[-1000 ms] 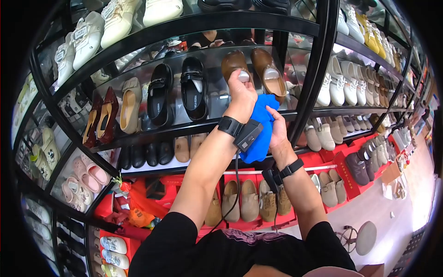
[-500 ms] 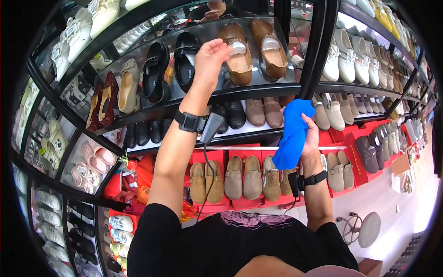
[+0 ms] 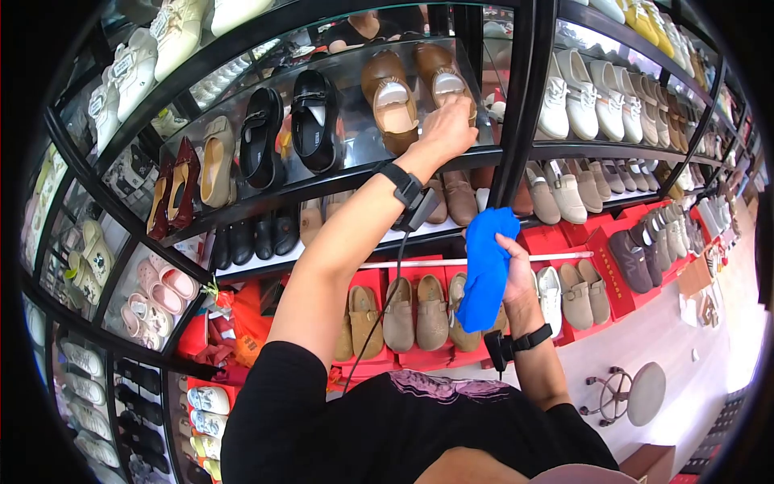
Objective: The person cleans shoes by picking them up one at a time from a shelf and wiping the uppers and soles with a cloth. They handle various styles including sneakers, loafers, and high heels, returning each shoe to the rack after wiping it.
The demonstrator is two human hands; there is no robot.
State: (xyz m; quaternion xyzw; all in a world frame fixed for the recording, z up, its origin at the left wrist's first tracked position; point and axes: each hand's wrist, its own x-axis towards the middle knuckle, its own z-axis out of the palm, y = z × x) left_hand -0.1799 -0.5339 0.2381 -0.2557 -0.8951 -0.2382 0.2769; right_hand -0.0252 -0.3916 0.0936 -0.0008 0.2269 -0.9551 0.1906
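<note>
Left hand [image 3: 450,129]: up on the right-hand brown shoe [image 3: 438,64], top center of the frame, fingers curled over its opening; can't tell if I'm actually pinching it
Right hand [image 3: 518,270]: closed around a bunched blue cloth [image 3: 486,266], right of center
Other brown shoe [image 3: 390,105]: just left of my hand, silvery insert inside
Glass shelf [image 3: 355,133]: carries both, plus black loafers [image 3: 316,121] further left
Lower center: taupe clogs [image 3: 431,315] by red boxes [image 3: 610,274]
</note>
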